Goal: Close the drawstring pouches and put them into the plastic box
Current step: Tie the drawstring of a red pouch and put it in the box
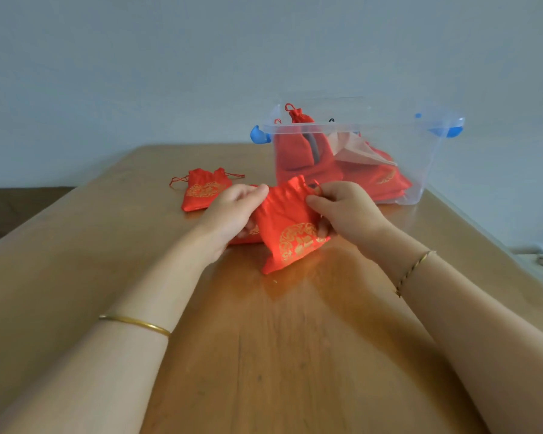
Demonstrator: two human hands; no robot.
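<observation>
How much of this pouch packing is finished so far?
Done: boxed pouches sit in the box, at least one cinched. In hand: left hand and right hand pinch the held pouch near its mouth. Left: the far pouch on the table, plus a half-hidden pouch under the held one.

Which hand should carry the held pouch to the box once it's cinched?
Right, probably. The right hand pinches the held pouch at its top right corner, and the plastic box stands just beyond it on that side. The left hand grips the other edge and would have to reach across.
</observation>
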